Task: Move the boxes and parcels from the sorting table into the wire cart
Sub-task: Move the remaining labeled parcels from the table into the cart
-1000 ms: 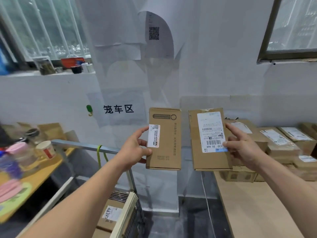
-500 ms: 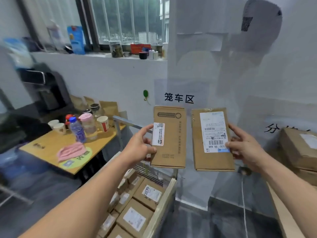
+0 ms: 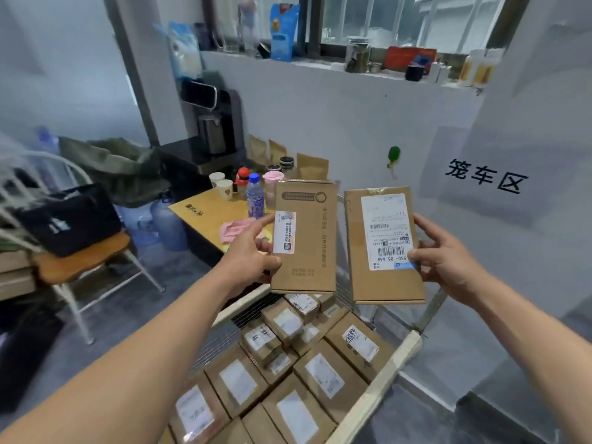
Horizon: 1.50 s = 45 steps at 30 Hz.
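Note:
I hold two flat cardboard boxes upright, side by side, above the wire cart [image 3: 374, 395]. My left hand [image 3: 253, 251] grips the left box [image 3: 307, 238] by its left edge; that box has a small white sticker. My right hand [image 3: 445, 257] grips the right box [image 3: 384, 248] by its right edge; it carries a large white shipping label with a barcode. Inside the cart lie several labelled cardboard parcels [image 3: 323, 376], packed close together. The sorting table is out of view.
A wooden side table [image 3: 205, 209] with cups and a water bottle [image 3: 255, 195] stands beyond the cart at the left. A chair [image 3: 83, 251] with a black bag is further left. A white wall with a printed sign [image 3: 487, 181] rises behind the cart.
My view has swung left and down, from the sorting table to the cart. Both hands carried their boxes along and now hold them over the cart's parcels.

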Available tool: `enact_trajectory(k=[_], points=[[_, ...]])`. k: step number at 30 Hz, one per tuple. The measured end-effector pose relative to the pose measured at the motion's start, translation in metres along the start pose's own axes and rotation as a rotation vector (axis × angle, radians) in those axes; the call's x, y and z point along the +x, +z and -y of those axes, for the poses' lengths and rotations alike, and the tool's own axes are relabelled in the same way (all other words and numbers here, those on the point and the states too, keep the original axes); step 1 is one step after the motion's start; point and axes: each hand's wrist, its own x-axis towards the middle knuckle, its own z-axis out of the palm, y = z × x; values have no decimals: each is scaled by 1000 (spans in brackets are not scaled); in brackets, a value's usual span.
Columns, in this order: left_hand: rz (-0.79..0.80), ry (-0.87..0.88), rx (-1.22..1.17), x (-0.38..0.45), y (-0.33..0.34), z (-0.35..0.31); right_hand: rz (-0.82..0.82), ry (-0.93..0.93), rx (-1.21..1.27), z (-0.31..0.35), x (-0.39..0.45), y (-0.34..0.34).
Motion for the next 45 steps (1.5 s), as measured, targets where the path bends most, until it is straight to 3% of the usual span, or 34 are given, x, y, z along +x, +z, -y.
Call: enact_trajectory(k=[4, 10, 19, 30, 39, 45], points=[[-97, -23, 13, -11, -41, 29, 135, 12, -27, -1, 32, 55], [-295, -195, -32, -33, -84, 79, 331, 72, -22, -26, 82, 137], [-531, -456, -112, -61, -80, 176, 629, 164, -119, -109, 140, 231], [-586, -725, -237, -72, -25, 335, 714, 369, -264, -276, 149, 285], [-616, -861, -239, -73, -22, 445, 730, 431, -399, -376, 148, 338], [-607, -906, -208, -69, -25, 497, 707, 514, -359, -411, 148, 367]])
